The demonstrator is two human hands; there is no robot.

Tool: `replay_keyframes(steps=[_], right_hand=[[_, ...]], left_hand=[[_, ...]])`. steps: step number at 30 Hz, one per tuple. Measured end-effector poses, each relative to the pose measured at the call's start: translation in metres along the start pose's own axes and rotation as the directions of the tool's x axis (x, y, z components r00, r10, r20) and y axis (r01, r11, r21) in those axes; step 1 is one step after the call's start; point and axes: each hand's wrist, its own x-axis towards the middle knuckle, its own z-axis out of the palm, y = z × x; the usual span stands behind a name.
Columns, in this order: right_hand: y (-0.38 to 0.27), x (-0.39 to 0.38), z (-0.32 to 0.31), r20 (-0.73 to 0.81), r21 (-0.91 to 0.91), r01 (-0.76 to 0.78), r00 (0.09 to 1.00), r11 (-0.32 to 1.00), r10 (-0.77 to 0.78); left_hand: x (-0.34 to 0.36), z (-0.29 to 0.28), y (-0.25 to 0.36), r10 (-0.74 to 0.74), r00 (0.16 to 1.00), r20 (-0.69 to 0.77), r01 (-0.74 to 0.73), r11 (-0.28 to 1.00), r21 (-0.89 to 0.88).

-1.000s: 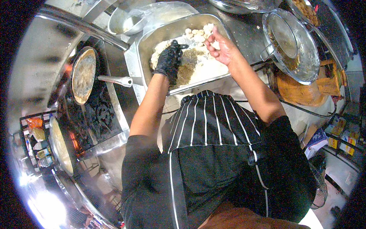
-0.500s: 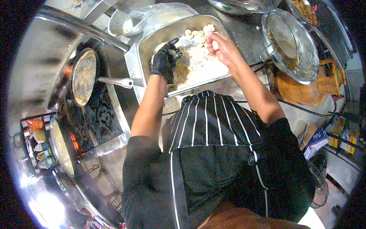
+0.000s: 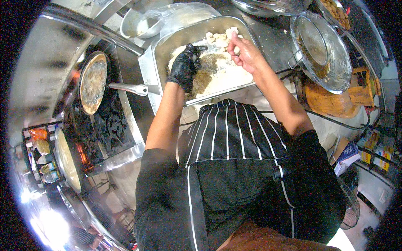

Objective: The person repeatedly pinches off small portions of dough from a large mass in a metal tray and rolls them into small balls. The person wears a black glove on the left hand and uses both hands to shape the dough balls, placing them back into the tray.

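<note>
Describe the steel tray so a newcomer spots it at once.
Find the white-striped black apron at the picture's centre, then look just above it. There sits the steel tray, with white powder inside and two hands at work: a black-gloved left hand and a bare right hand. It is four-sided, unlike the round metal bowls nearby.

Left hand (image 3: 186,66), right hand (image 3: 247,55): two in all. Glove: one. Tray (image 3: 162,69): one. Lumps (image 3: 217,38) in tray: more than five, exact count unclear. Lump in right fingers: one. Long-handled pan (image 3: 129,88): one. Bowls (image 3: 342,72): three. Sieve (image 3: 310,40): one. Bag (image 3: 184,19): one. Apron (image 3: 234,138): one. Yellow boxes (image 3: 380,163): too blurred to count.
</note>
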Motion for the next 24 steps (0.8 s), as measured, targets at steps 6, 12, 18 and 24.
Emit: replay_keyframes(steps=[6, 12, 18, 24], right_hand=[[-0.003, -0.003, 0.005, -0.174, 0.084, 0.101, 0.981, 0.991, -0.085], [-0.002, -0.003, -0.004, -0.089, 0.086, 0.127, 0.989, 0.988, -0.119], [0.003, -0.001, 0.001, -0.011, 0.234, 0.116, 0.993, 0.965, -0.116], [0.007, 0.001, -0.016, 0.001, 0.341, -0.029, 1.000, 0.940, 0.030]], left_hand=[[-0.001, 0.011, -0.002, -0.019, 0.967, -0.254, -0.014, 0.992, -0.128], [0.013, -0.007, -0.012, 0.036, 0.969, -0.243, -0.058, 0.995, -0.085], [0.002, 0.004, -0.003, 0.111, 0.993, -0.048, -0.115, 0.989, -0.097], [0.006, -0.011, -0.010, -0.001, 0.999, 0.032, 0.002, 0.999, -0.039]])
